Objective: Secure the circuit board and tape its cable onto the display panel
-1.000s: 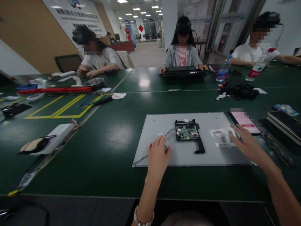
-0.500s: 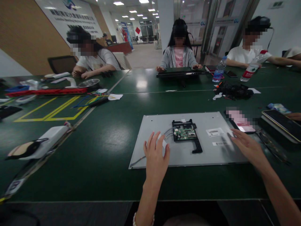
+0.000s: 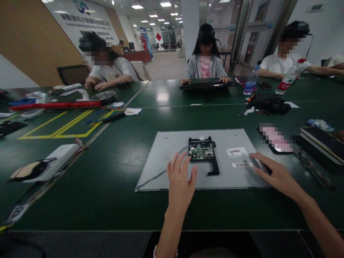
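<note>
In front of me a flat grey metal-backed display panel (image 3: 174,143) lies on the table. Near its middle sits a black bracket (image 3: 214,166) around a green circuit board (image 3: 205,152), and a thin grey cable (image 3: 153,177) runs from the board toward the panel's lower left corner. My left hand (image 3: 181,175) is spread above the panel, just left of the bracket, with nothing in it. At the panel's right edge is my right hand (image 3: 278,173), thumb and fingers apart. Whether its fingertips touch the edge I cannot tell. White labels (image 3: 236,152) show beside that hand.
A phone (image 3: 282,147), glasses (image 3: 315,168) and a dark case (image 3: 322,143) lie at the right. Dark cables (image 3: 268,105) and bottles (image 3: 251,82) stand farther back. At left is a white box-like object (image 3: 59,156). Several people sit across the green table (image 3: 107,200).
The panel has shifted left, and my right hand has moved left along with its right edge. My left hand stays nearly in place, so the board is now closer to it.
</note>
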Demonstrator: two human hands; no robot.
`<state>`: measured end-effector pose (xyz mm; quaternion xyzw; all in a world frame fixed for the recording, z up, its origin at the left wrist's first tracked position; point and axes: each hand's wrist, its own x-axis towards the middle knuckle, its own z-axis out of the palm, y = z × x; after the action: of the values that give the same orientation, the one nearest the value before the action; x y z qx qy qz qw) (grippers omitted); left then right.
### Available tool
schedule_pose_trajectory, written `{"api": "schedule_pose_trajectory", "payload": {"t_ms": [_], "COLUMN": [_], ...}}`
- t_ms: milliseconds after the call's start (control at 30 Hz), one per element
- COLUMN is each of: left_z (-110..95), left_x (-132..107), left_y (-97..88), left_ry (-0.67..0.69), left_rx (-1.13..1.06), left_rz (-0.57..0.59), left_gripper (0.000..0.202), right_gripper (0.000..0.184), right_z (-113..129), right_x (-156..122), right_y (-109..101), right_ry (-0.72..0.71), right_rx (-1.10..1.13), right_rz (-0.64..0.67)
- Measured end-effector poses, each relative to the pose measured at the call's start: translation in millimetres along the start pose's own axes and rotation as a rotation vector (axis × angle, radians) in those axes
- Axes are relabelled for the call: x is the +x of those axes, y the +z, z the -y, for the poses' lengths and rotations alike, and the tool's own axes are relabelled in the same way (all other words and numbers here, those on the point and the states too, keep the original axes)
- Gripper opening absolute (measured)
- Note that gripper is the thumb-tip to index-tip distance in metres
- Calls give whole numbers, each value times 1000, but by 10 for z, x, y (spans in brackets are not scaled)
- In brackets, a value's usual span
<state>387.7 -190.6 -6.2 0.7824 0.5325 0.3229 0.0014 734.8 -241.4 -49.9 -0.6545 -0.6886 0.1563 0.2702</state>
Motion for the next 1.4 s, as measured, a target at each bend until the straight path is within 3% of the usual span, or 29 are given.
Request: {"api": "schedule_pose_trajectory", "payload": {"t_ms": [133,367,567,767,1133,1400], "left_z": [3,5,14,18,74,93], "left_x": [5,0,-10,-18,-51,-74], "left_y": [-4,-9,-27,-39,-94,-105], "left_ry": [1,-41,-90,-92,-108,-106], "left_rx": [7,2,8,5,-19,-54], "left_rz": [17,36,34,14,-131,-171], "left_gripper": [28,32,35,36,23,15], "right_gripper": [63,71,80,77,76,73], "right_z": [142,414,593,901,1416,1782], "right_x": [5,59,203,375,714,830], "right_y": [77,225,284,433,815,1050], "right_ry": [-152,-278,-384,-462,-561,-581], "right_rx": [-184,-389,-375,-339,-334,-306], "right_rz": [159,182,250,321,327,311]}}
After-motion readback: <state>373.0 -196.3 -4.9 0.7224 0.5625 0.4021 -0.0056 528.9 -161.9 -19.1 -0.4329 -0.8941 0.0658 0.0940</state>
